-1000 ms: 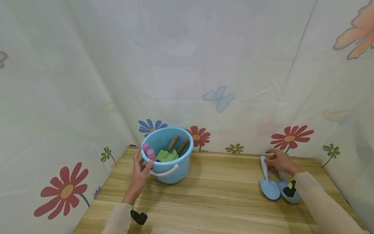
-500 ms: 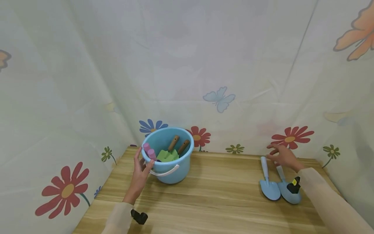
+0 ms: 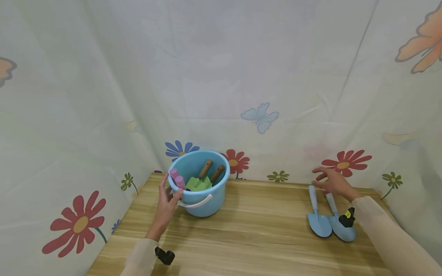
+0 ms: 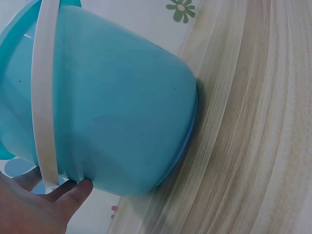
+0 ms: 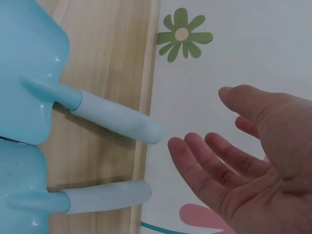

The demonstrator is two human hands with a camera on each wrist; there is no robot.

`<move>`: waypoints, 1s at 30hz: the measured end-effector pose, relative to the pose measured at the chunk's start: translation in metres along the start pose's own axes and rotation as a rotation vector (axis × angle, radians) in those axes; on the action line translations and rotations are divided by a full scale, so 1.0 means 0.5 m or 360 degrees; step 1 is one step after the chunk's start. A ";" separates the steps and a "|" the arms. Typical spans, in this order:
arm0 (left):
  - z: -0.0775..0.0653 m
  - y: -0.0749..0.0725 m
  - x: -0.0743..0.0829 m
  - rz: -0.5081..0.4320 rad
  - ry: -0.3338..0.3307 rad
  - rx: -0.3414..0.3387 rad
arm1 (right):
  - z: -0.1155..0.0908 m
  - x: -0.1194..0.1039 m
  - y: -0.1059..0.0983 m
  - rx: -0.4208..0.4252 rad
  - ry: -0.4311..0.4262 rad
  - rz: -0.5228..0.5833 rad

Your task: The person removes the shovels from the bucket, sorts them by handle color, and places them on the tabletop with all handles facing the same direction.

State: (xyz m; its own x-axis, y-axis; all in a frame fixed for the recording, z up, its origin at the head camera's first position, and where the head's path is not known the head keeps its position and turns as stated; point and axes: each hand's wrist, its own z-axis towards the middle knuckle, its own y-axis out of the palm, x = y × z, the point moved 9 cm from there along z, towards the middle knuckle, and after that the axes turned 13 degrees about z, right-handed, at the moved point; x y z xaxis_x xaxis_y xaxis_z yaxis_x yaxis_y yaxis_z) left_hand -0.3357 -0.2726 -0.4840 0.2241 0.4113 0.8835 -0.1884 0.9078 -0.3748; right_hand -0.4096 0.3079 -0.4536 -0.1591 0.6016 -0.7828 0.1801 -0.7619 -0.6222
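Observation:
My left hand (image 3: pixel 166 205) rests against the left side of a light blue bucket (image 3: pixel 208 203), thumb and fingers spread along its outer wall just below the rim. In the left wrist view, its fingertips (image 4: pixel 83 187) touch the wall beside the white carrying handle (image 4: pixel 45 87). My right hand (image 3: pixel 336 184) is raised near the handle ends of two light blue trowels. Nothing is between its thumb and loosely bent fingers. The left trowel (image 3: pixel 319 224) lies flat; the right trowel (image 3: pixel 342 230) is partly covered by my wrist camera in the head view.
Inside the bucket are a green toy rake-like head (image 3: pixel 198 184), two brown wooden handles (image 3: pixel 206 168) and two purple handles (image 3: pixel 179 181). The wood-grain table (image 3: pixel 262 230) ends at a white curtain (image 3: pixel 293 134) printed with flowers and butterflies.
My right hand has lifted away from the trowel handles and drawn slightly back above them, holding nothing. The left hand and the bucket have stayed in place.

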 end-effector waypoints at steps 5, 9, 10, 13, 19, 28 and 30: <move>0.001 0.001 -0.002 0.0000 0.0008 0.0007 | 0.005 -0.023 0.003 0.0001 -0.0061 -0.0027; 0.001 0.002 0.000 -0.0011 0.0030 0.0003 | 0.010 -0.043 0.005 0.0002 -0.0096 -0.0045; 0.001 0.001 0.001 -0.0012 0.0032 0.0005 | 0.012 -0.049 0.006 -0.0004 -0.0108 -0.0050; 0.000 0.001 0.001 -0.0004 0.0034 0.0008 | 0.015 -0.069 0.008 -0.0028 -0.0144 -0.0047; 0.000 0.000 -0.001 0.0004 0.0033 0.0013 | 0.017 -0.110 0.008 -0.0057 -0.0188 -0.0060; 0.002 -0.001 -0.006 0.0016 0.0035 0.0027 | 0.022 -0.183 0.008 -0.0085 -0.0332 -0.0062; 0.001 -0.001 -0.005 0.0018 0.0030 0.0025 | 0.024 -0.197 0.008 -0.0092 -0.0369 -0.0074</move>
State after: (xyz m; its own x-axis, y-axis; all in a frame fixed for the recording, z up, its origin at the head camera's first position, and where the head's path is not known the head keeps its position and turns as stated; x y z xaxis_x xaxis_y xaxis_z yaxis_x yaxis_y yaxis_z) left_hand -0.3368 -0.2742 -0.4860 0.2397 0.4234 0.8737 -0.2061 0.9016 -0.3804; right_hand -0.4048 0.2427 -0.3787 -0.3859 0.5592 -0.7337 0.2220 -0.7157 -0.6622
